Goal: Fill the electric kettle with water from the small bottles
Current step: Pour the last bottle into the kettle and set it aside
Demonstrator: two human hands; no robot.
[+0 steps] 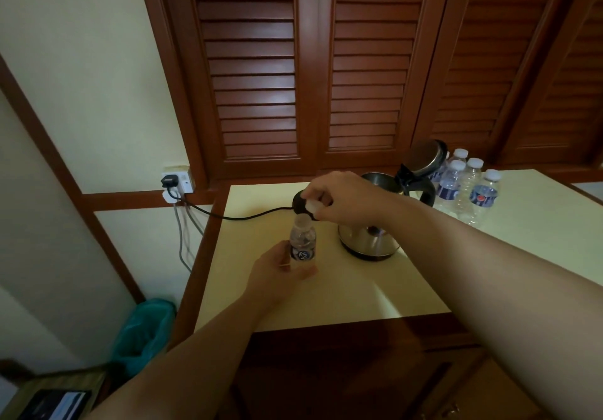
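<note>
Head view: my left hand (277, 276) grips the small bottle (302, 242) upright on the table (359, 292), just beside the open kettle (375, 223); my right hand (339, 197) pinches its white cap (311, 206) above the neck. Thin plastic, light, will buckle if squeezed, so I'd hold mid-label. The blue label's writing is too blurred to read

Counted on surface (342, 295): one steel kettle (372, 240), one black kettle base (301, 202), five small bottles seen, four grouped at back (470, 188), one held (302, 246). Two hands seen.
</note>
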